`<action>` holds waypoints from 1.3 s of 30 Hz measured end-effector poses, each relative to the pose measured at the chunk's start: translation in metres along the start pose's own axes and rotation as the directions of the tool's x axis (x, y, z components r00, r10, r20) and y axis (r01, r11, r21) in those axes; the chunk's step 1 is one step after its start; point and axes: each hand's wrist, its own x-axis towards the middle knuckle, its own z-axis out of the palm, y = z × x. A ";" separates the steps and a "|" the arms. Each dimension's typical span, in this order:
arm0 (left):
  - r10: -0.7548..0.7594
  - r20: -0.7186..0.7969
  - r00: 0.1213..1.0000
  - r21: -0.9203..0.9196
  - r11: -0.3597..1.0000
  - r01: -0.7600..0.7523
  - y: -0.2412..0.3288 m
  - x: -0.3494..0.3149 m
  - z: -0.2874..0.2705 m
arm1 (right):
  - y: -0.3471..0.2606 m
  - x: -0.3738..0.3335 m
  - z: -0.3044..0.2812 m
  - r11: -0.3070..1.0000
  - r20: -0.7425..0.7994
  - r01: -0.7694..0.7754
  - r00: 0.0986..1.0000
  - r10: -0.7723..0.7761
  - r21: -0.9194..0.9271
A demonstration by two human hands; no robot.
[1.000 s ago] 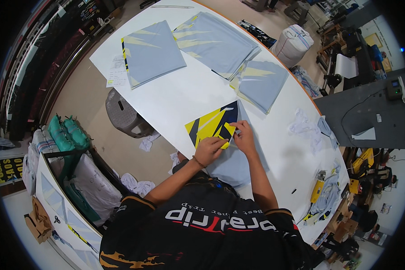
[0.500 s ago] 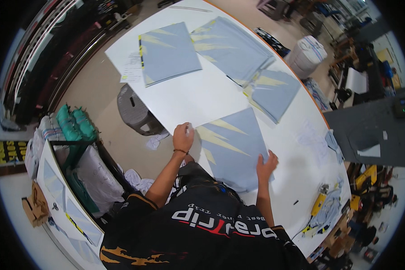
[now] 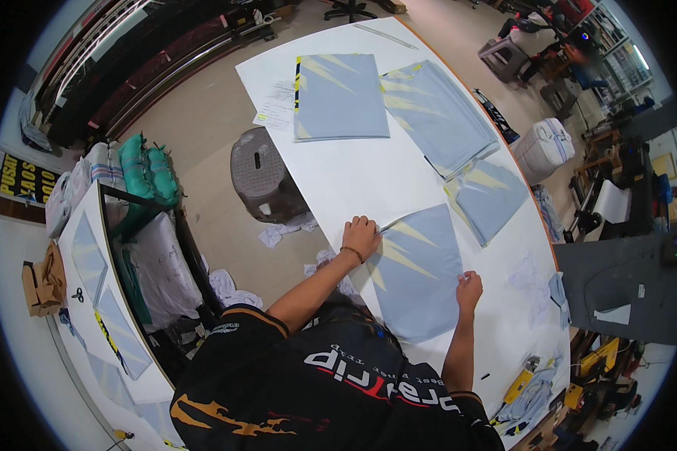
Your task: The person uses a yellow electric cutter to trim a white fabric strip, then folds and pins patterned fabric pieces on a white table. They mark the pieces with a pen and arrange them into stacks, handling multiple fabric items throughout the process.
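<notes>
A grey-blue fabric panel [image 3: 421,282] with pale yellow spikes lies on the white table in front of me. My left hand [image 3: 362,236] is closed on its upper left corner, and the edge there is slightly raised. At the panel's right edge my right hand [image 3: 469,292] has its fingers curled together, seemingly pinching the cloth; the fingertips are partly hidden. Farther off lie a neat rectangular fabric stack [image 3: 342,101], a larger fabric stack [image 3: 438,116] beside it and a smaller fabric stack [image 3: 493,197] nearer on the right.
The white table [image 3: 331,177] has a curved orange far edge. A paper sheet [image 3: 276,105] sits by the far stack. A grey stool [image 3: 267,173] stands left of the table. Toward the near right are a yellow tool [image 3: 520,382] and bundled cloth [image 3: 530,398]. White sacks [image 3: 545,149] stand beyond.
My view has turned, shifting the table to the right in the picture. My left hand has closed on the panel's corner, lifting its edge. My right hand's fingers have curled in at the right edge.
</notes>
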 end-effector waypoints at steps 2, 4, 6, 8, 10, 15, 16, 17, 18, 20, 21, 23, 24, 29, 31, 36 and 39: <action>0.014 0.016 1.000 0.003 1.000 -0.014 -0.006 -0.001 -0.007 | -0.009 0.021 -0.002 0.996 -0.051 0.052 0.997 -0.056 -0.067; 0.043 0.027 0.999 -0.013 0.999 -0.042 -0.014 0.002 -0.013 | -0.020 0.040 -0.003 0.988 -0.080 0.059 0.994 -0.071 -0.141; 0.073 0.034 0.997 -0.044 0.996 -0.072 -0.028 0.005 -0.013 | -0.037 0.053 -0.005 0.976 -0.079 0.035 0.995 -0.053 -0.216; 0.031 0.046 0.998 -0.219 0.975 -0.020 -0.042 0.014 -0.016 | -0.051 0.051 -0.006 0.984 -0.197 0.022 0.979 -0.058 -0.178; -0.009 -0.057 0.998 -0.274 0.962 -0.007 -0.056 0.027 -0.024 | -0.067 0.044 -0.003 0.988 -0.273 0.051 0.958 -0.088 -0.143; -0.099 -0.325 0.940 -0.176 0.984 0.042 -0.101 0.080 -0.061 | -0.101 -0.008 0.026 0.968 -0.346 0.234 0.904 -0.252 -0.094; -0.118 -0.332 0.936 -0.156 0.985 0.069 -0.109 0.095 -0.069 | -0.105 -0.016 0.030 0.977 -0.332 0.204 0.919 -0.212 -0.060; -0.142 -0.366 0.920 -0.133 0.986 0.100 -0.117 0.110 -0.075 | -0.110 -0.023 0.034 0.984 -0.314 0.175 0.933 -0.174 -0.025; -0.158 -0.397 0.904 -0.107 0.986 0.125 -0.126 0.126 -0.081 | -0.114 -0.030 0.037 0.990 -0.297 0.138 0.946 -0.129 0.012; -0.199 -0.428 0.881 -0.071 0.980 0.187 -0.136 0.154 -0.091 | -0.118 -0.041 0.041 0.996 -0.303 0.090 0.950 -0.079 0.024; -0.227 -0.429 0.874 -0.061 0.973 0.223 -0.138 0.165 -0.097 | -0.120 -0.046 0.042 0.998 -0.307 0.063 0.950 -0.051 0.030; -0.276 -0.403 0.872 -0.027 0.957 0.290 -0.139 0.182 -0.104 | -0.117 -0.050 0.042 0.997 -0.356 0.074 0.932 -0.072 -0.007; -0.300 -0.381 0.875 -0.017 0.948 0.317 -0.137 0.186 -0.105 | -0.114 -0.051 0.041 0.996 -0.379 0.079 0.921 -0.084 -0.028; -0.317 -0.305 0.898 -0.009 0.944 0.330 -0.127 0.194 -0.107 | -0.107 -0.047 0.033 0.999 -0.410 -0.033 0.912 0.028 -0.006; -0.287 -0.308 0.907 -0.039 0.957 0.289 -0.130 0.192 -0.107 | -0.113 -0.044 0.032 1.000 -0.399 -0.007 0.917 0.016 0.024; -0.184 -0.468 0.864 -0.102 0.983 0.154 -0.142 0.153 -0.105 | -0.156 -0.025 0.040 0.973 -0.396 0.191 0.909 -0.127 0.126; -0.182 -0.553 0.813 -0.207 0.975 0.078 -0.144 0.098 -0.099 | -0.208 -0.021 0.034 0.904 -0.286 0.280 0.939 -0.189 0.322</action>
